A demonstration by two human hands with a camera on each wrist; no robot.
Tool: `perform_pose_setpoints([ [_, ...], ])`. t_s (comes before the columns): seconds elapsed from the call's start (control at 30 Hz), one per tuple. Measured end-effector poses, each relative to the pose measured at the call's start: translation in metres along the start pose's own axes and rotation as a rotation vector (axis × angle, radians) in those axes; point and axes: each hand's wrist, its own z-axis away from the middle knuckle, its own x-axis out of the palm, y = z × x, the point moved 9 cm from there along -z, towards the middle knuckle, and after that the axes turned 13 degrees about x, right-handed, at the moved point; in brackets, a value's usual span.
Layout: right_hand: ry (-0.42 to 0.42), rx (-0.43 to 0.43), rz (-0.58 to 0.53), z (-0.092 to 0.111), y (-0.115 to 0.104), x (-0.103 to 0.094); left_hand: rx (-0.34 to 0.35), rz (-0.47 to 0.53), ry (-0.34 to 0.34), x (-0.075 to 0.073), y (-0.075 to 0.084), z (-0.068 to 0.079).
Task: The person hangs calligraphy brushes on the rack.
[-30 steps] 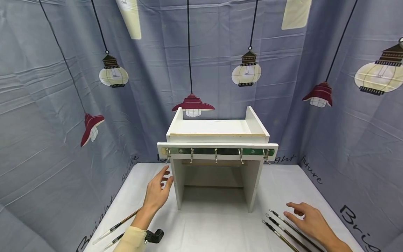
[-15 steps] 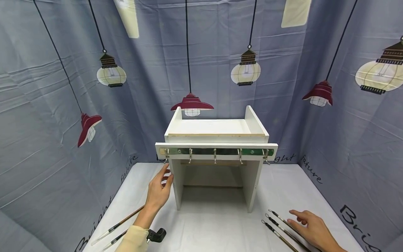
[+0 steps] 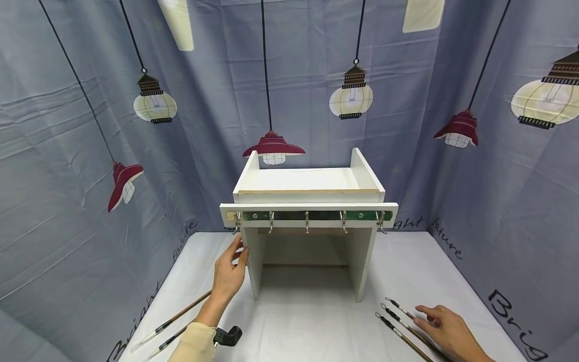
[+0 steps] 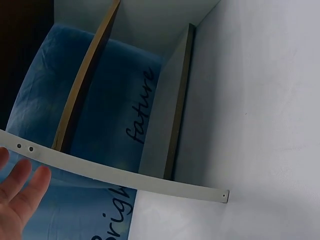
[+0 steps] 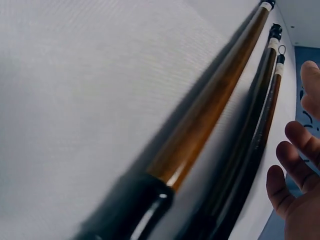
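My left hand (image 3: 229, 274) is at the left side panel of a white wooden shelf unit (image 3: 308, 196). Its relaxed fingers (image 4: 39, 182) lie close to the panel's edge (image 4: 117, 175); I cannot tell whether they touch. A green strip with several metal hooks (image 3: 307, 221) runs across the unit's front. On the right, several brushes with hanging loops (image 3: 404, 334) lie side by side on the white table. My right hand (image 3: 445, 329) hovers by them with loosely bent fingers (image 5: 292, 165), holding nothing. Their bristle ends are outside the head view.
Two white-tipped brushes (image 3: 169, 322) lie at the left, partly behind my left forearm and sleeve. A black device (image 3: 228, 336) sits at my left wrist. Blue-grey curtains (image 3: 208, 125) printed with lamps enclose the white table (image 3: 298, 337) on three sides.
My left hand has moved slightly in toward the unit's left panel. The right hand has shifted a little to the right and down. The head view has shifted slightly.
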Motion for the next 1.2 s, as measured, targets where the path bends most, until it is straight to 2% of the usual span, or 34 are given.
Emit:
perform_pose_setpoints([
  [0.17,-0.016,0.016,0.002,-0.001,0.004,0.008,-0.018,0.005,0.001,0.002,-0.003,0.000],
  [0.4,-0.004,-0.004,0.002,-0.001,0.005,0.011,0.006,0.000,0.013,0.002,-0.001,-0.001],
  [0.8,0.026,-0.012,0.001,-0.004,0.006,0.015,0.003,0.009,0.015,0.003,-0.001,-0.001],
  [1.2,0.002,0.021,-0.007,-0.008,0.006,0.020,-0.041,-0.004,0.008,0.003,-0.004,0.001],
])
